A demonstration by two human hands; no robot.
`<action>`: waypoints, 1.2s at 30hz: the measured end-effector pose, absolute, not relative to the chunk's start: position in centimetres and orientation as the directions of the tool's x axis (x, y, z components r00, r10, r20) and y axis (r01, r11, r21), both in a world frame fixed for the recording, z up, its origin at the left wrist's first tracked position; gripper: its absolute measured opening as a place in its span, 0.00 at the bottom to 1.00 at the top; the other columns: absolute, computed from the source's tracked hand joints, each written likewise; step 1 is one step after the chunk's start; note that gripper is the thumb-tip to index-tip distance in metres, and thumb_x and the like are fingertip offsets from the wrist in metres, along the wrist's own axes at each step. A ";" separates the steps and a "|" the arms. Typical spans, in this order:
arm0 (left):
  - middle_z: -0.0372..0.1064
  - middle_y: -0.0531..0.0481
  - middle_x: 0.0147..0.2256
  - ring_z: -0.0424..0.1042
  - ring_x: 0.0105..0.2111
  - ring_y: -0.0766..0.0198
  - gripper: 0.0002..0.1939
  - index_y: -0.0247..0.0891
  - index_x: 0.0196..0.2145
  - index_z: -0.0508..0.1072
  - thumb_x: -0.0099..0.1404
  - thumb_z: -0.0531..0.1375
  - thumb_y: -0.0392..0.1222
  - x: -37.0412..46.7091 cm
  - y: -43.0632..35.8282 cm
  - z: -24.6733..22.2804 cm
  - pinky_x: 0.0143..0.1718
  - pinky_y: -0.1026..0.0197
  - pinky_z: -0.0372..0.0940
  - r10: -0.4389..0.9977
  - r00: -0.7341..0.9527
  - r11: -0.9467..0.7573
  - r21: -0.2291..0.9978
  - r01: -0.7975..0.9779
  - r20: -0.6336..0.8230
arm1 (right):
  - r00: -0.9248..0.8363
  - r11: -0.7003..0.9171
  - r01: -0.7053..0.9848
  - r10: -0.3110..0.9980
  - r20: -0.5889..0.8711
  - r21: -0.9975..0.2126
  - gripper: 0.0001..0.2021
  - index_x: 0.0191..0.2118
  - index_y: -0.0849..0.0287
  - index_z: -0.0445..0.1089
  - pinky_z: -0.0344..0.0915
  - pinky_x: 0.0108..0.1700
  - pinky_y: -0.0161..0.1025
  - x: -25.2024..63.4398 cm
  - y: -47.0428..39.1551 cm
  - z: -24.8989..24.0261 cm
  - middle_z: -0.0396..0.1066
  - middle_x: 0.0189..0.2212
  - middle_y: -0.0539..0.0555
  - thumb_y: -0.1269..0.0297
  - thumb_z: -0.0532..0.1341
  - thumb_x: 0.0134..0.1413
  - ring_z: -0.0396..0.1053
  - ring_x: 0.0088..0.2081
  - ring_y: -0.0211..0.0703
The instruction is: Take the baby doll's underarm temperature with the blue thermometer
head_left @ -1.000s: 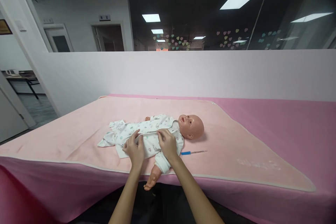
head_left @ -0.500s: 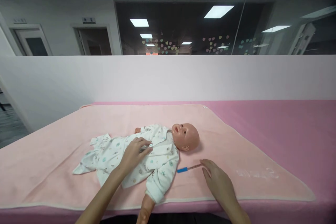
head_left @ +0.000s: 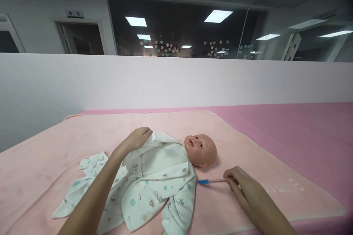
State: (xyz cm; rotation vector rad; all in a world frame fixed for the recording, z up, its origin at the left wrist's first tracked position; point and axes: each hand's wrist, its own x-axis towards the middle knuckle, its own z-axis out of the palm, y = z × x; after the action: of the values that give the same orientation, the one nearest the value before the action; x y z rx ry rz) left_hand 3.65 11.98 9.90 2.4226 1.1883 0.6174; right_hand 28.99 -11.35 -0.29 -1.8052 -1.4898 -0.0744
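Observed: a doll (head_left: 202, 150) lies on its back on a pink blanket (head_left: 234, 139), white patterned jacket (head_left: 157, 192) open at the chest. Left hand (head_left: 138, 138), at 9 o'clock from the doll's head: fingers closed on the jacket's far flap. Right hand (head_left: 244, 191), at 4 o'clock: fingers pinching a thermometer (head_left: 207, 181). Thermometer sits at 5 o'clock, blue end just beside the jacket; blanket contact unclear.

Doll (head_left: 200, 150) on blanket (head_left: 242, 161), wall (head_left: 176, 82) behind
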 end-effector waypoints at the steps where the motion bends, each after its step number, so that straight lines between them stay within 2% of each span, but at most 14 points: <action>1: 0.65 0.50 0.24 0.63 0.25 0.61 0.16 0.40 0.18 0.59 0.58 0.45 0.50 3.8 12.2 10.3 0.25 0.63 0.55 0.786 0.575 -0.606 0.470 0.642 0.228 | 0.313 0.018 0.846 0.793 0.523 -0.533 0.11 0.29 0.50 0.66 0.62 0.26 0.38 28.4 -11.1 1.1 0.68 0.27 0.55 0.59 0.48 0.56 0.67 0.26 0.44; 4: 0.66 0.50 0.25 0.64 0.25 0.61 0.17 0.40 0.18 0.60 0.58 0.45 0.50 4.1 12.5 11.3 0.25 0.63 0.54 0.733 0.644 -0.668 0.409 0.622 0.218 | 0.299 0.135 0.834 0.704 0.643 -0.535 0.09 0.30 0.51 0.67 0.62 0.23 0.37 26.3 -9.1 4.7 0.68 0.29 0.55 0.58 0.51 0.55 0.67 0.25 0.42; 7: 0.67 0.49 0.25 0.63 0.25 0.61 0.17 0.40 0.19 0.63 0.58 0.46 0.51 4.3 12.6 11.8 0.26 0.63 0.54 0.695 0.695 -0.698 0.409 0.588 0.186 | 0.253 0.235 0.847 0.610 0.751 -0.477 0.09 0.32 0.53 0.68 0.64 0.28 0.37 24.2 -5.5 6.3 0.69 0.30 0.54 0.62 0.52 0.55 0.68 0.30 0.42; 10: 0.66 0.50 0.25 0.62 0.25 0.62 0.16 0.40 0.21 0.63 0.58 0.45 0.51 4.3 12.2 12.3 0.27 0.63 0.54 0.655 0.737 -0.720 0.433 0.543 0.165 | 0.187 0.271 0.871 0.587 0.787 -0.409 0.10 0.31 0.56 0.69 0.64 0.31 0.36 22.5 -1.4 6.0 0.70 0.30 0.53 0.65 0.51 0.56 0.68 0.31 0.41; 13: 0.63 0.51 0.25 0.60 0.26 0.63 0.16 0.39 0.22 0.61 0.59 0.45 0.51 4.1 11.7 12.6 0.27 0.64 0.53 0.600 0.789 -0.745 0.448 0.493 0.130 | 0.080 0.236 0.910 0.708 0.702 -0.342 0.10 0.32 0.57 0.68 0.61 0.31 0.34 21.5 2.0 4.9 0.69 0.32 0.52 0.69 0.50 0.57 0.68 0.31 0.38; 16: 0.60 0.52 0.25 0.57 0.25 0.66 0.16 0.38 0.22 0.59 0.60 0.45 0.50 3.9 11.6 12.8 0.27 0.64 0.52 0.552 0.830 -0.761 0.458 0.460 0.084 | -0.002 0.148 0.956 0.865 0.501 -0.253 0.10 0.32 0.58 0.66 0.57 0.30 0.33 20.7 4.3 3.9 0.69 0.30 0.53 0.73 0.49 0.57 0.67 0.30 0.38; 18: 0.58 0.53 0.25 0.56 0.25 0.66 0.16 0.37 0.23 0.58 0.61 0.45 0.50 3.9 11.6 12.9 0.27 0.64 0.52 0.530 0.846 -0.768 0.456 0.449 0.059 | 0.024 0.059 0.978 0.920 0.390 -0.200 0.08 0.34 0.59 0.63 0.54 0.28 0.33 20.1 5.3 3.8 0.68 0.28 0.53 0.76 0.49 0.55 0.66 0.28 0.38; 21: 0.59 0.52 0.26 0.56 0.25 0.66 0.15 0.37 0.23 0.59 0.61 0.45 0.50 4.0 11.8 12.9 0.27 0.64 0.53 0.496 0.868 -0.786 0.439 0.435 0.028 | 0.104 -0.062 0.988 0.944 0.313 -0.140 0.10 0.40 0.61 0.58 0.50 0.26 0.34 19.0 6.1 4.1 0.68 0.27 0.54 0.80 0.48 0.53 0.65 0.27 0.40; 25: 0.63 0.51 0.27 0.59 0.26 0.66 0.17 0.36 0.25 0.64 0.61 0.45 0.49 4.2 11.5 12.9 0.28 0.64 0.54 0.468 0.884 -0.805 0.406 0.432 -0.011 | 0.190 -0.150 0.977 0.933 0.304 -0.150 0.11 0.44 0.63 0.55 0.49 0.26 0.35 18.2 6.4 5.3 0.69 0.29 0.57 0.77 0.51 0.54 0.66 0.29 0.43; 28: 0.67 0.50 0.32 0.63 0.30 0.64 0.17 0.37 0.30 0.69 0.60 0.46 0.50 4.0 11.0 13.2 0.30 0.64 0.56 0.450 0.892 -0.809 0.401 0.429 -0.046 | 0.167 -0.123 0.982 0.922 0.348 -0.146 0.16 0.48 0.59 0.55 0.49 0.27 0.34 18.6 5.9 6.2 0.69 0.29 0.54 0.74 0.53 0.53 0.66 0.30 0.43; 32: 0.69 0.48 0.39 0.67 0.32 0.62 0.20 0.41 0.42 0.70 0.54 0.53 0.52 3.7 10.3 13.5 0.29 0.65 0.59 0.476 0.865 -0.765 0.409 0.497 -0.159 | 0.079 -0.050 0.995 0.914 0.399 -0.083 0.08 0.37 0.56 0.65 0.46 0.27 0.34 20.0 4.4 6.5 0.68 0.32 0.52 0.73 0.53 0.52 0.64 0.30 0.39; 36: 0.73 0.48 0.35 0.69 0.26 0.62 0.26 0.43 0.46 0.69 0.49 0.59 0.52 3.7 9.7 13.6 0.24 0.64 0.61 0.456 0.821 -0.683 0.458 0.570 -0.343 | 0.053 -0.008 0.995 0.895 0.443 -0.103 0.07 0.31 0.56 0.65 0.44 0.26 0.34 20.9 2.2 5.1 0.68 0.33 0.50 0.73 0.53 0.49 0.62 0.28 0.35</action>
State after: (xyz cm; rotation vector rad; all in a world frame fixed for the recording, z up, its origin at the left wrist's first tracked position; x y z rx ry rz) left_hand 3.72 9.71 13.56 2.4417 0.7532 -0.2706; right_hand 20.90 2.15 5.13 -1.9563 -1.8941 -0.3551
